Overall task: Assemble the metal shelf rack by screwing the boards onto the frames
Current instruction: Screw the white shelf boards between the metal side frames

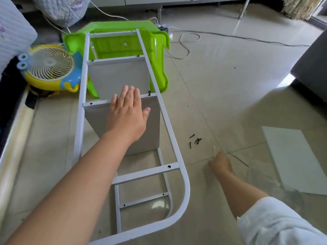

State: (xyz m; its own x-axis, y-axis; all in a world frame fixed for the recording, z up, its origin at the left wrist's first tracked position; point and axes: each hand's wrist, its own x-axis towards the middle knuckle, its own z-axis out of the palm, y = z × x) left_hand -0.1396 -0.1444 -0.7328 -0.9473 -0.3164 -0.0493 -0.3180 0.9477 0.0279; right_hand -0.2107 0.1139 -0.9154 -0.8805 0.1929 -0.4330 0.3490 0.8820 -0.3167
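Note:
The white metal frame lies on the tiled floor, with a second frame beneath it. Two grey boards stand on edge between them, the far board and the near board. My left hand rests flat, fingers straight, on the near board's top edge and the crossbar there. A dark screw sticks up from that crossbar's right end. Several loose screws lie on the floor right of the frame. My right hand is down at the floor with curled fingers, beside a thin metal rod. Its grip is blurred.
A green plastic stool lies under the frame's far end. A yellow and blue fan stands at the left. A spare white board lies flat at the right. White cables run across the floor behind.

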